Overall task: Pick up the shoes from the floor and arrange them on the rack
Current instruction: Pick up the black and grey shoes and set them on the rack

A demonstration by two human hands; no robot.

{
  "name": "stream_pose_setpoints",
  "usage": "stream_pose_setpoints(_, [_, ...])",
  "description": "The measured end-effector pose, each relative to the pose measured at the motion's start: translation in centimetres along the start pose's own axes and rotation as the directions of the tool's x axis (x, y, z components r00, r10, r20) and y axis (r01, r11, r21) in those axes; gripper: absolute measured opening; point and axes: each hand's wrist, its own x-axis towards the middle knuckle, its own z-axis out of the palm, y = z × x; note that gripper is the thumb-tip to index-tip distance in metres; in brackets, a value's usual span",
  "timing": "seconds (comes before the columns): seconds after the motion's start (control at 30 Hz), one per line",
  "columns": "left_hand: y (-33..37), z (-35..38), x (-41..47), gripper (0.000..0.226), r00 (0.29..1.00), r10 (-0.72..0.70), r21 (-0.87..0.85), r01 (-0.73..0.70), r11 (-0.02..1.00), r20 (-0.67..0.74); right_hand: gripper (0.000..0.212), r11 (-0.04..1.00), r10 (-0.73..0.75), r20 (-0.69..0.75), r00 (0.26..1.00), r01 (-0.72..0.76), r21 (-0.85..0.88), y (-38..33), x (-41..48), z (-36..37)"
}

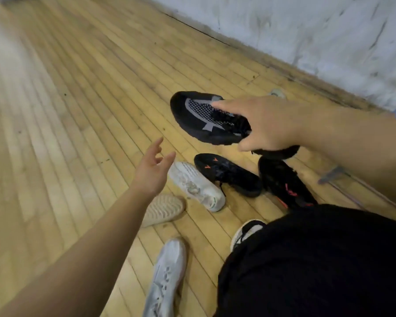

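Observation:
My right hand [264, 123] grips a black and grey sneaker [201, 115] by its collar and holds it above the floor, toe to the left. My left hand [152, 169] is stretched out with fingers spread and nothing in it, just left of a white sneaker [196, 185] on the floor. Beside that lie a black shoe with orange marks [229, 173] and its mate [284, 183]. A tan shoe [164, 209] lies sole up under my left forearm. A light grey sneaker [164, 277] lies near the bottom edge. No rack is in view.
The wooden plank floor [78, 110] stretches away to the left. A scuffed white wall [306, 30] runs along the upper right. My black clothing [318, 266] fills the lower right and partly hides a black and white shoe [247, 232]. A small pale object [277, 92] lies near the wall.

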Motion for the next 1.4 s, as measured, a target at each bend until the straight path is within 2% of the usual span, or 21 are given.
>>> stream_pose_setpoints(0.1, [1.4, -4.9, -3.8, 0.056, 0.991, 0.005, -0.209, -0.033, 0.977, -0.133, 0.106, 0.984, -0.053, 0.073, 0.996, 0.065, -0.164, -6.9, 0.9, -3.8])
stream_pose_setpoints(0.23, [1.5, -8.8, -9.4, 0.060, 0.993, -0.008, -0.452, -0.045, 0.891, -0.116, 0.104, 0.958, -0.157, 0.212, 0.964, 0.201, -0.204, -13.4, -1.2, 0.0])
stream_pose_setpoints(0.3, [0.5, -9.2, -11.6, 0.051, 0.997, -0.017, -0.420, -0.017, 0.907, -0.077, 0.106, 0.943, -0.199, 0.341, 0.919, 0.275, -0.189, -14.4, -3.1, 2.8])
stream_pose_setpoints(0.37, [-0.8, -8.6, -13.2, 0.039, 0.999, -0.044, -0.318, 0.042, 0.947, 0.001, 0.108, 0.930, -0.198, 0.406, 0.892, 0.302, -0.210, -14.2, -4.3, 4.1])
stream_pose_setpoints(0.47, [-0.8, -7.8, -14.5, 0.034, 0.995, -0.065, -0.271, 0.082, 0.959, 0.071, 0.107, 0.928, -0.210, 0.356, 0.911, 0.300, -0.219, -14.2, -4.9, 3.5])
stream_pose_setpoints(0.57, [2.9, -7.3, -13.8, 0.036, 1.000, -0.017, -0.307, 0.022, 0.952, 0.020, 0.108, 0.956, -0.165, 0.273, 0.948, 0.222, -0.193, -13.5, -6.0, 0.3])
stream_pose_setpoints(0.63, [7.6, -7.1, -13.3, 0.037, 0.996, 0.076, -0.359, -0.056, 0.932, 0.043, 0.108, 0.982, -0.096, 0.147, 0.984, 0.118, -0.149, -12.0, -8.3, -3.5])
stream_pose_setpoints(0.7, [13.6, -6.7, -13.2, 0.039, 0.959, 0.260, -0.347, -0.208, 0.915, 0.111, 0.106, 0.995, -0.023, -0.035, 0.999, 0.019, -0.095, -9.9, -12.7, -7.6])
stream_pose_setpoints(0.77, [20.1, -5.3, -14.2, 0.042, 0.855, 0.474, -0.286, -0.410, 0.866, 0.209, 0.102, 0.996, 0.083, -0.203, 0.976, -0.089, -0.021, -7.4, -19.1, -10.4])
stream_pose_setpoints(0.83, [26.2, -2.3, -16.1, 0.047, 0.691, 0.640, -0.209, -0.608, 0.766, 0.335, 0.102, 0.980, 0.199, -0.328, 0.924, -0.197, 0.040, -4.9, -26.7, -11.5])
stream_pose_setpoints(0.93, [33.3, 4.6, -20.6, 0.055, 0.397, 0.709, -0.157, -0.801, 0.577, 0.583, 0.106, 0.923, 0.380, -0.461, 0.802, -0.358, 0.139, -1.7, -38.8, -10.1])
stream_pose_setpoints(1.03, [38.1, 12.9, -27.5, 0.059, 0.101, 0.660, -0.239, -0.883, 0.405, 0.744, 0.101, 0.795, 0.607, -0.524, 0.598, -0.465, 0.389, 0.0, -50.9, -5.4])
stream_pose_setpoints(1.1, [39.7, 18.6, -33.5, 0.061, -0.070, 0.634, -0.309, -0.911, 0.274, 0.770, 0.096, 0.666, 0.746, -0.520, 0.417, -0.499, 0.554, 0.1, -58.1, -0.6])
stream_pose_setpoints(1.17, [40.2, 23.8, -39.8, 0.060, -0.217, 0.569, -0.391, -0.898, 0.203, 0.793, 0.098, 0.524, 0.848, -0.473, 0.239, -0.519, 0.676, -0.3, -64.4, 5.0])
stream_pose_setpoints(1.23, [39.8, 28.7, -45.5, 0.059, -0.329, 0.459, -0.446, -0.878, 0.172, 0.825, 0.100, 0.404, 0.907, -0.411, 0.096, -0.481, 0.778, -1.3, -69.4, 10.8])
stream_pose_setpoints(1.3, [38.3, 33.1, -50.2, 0.061, -0.407, 0.347, -0.473, -0.872, 0.129, 0.845, 0.100, 0.266, 0.948, -0.314, -0.043, -0.432, 0.862, -2.7, -72.8, 15.7])
stream_pose_setpoints(1.4, [33.8, 38.2, -54.3, 0.063, -0.433, 0.188, -0.460, -0.877, 0.136, 0.882, 0.098, 0.100, 0.966, -0.193, -0.171, -0.441, 0.892, -3.8, -75.4, 21.8])
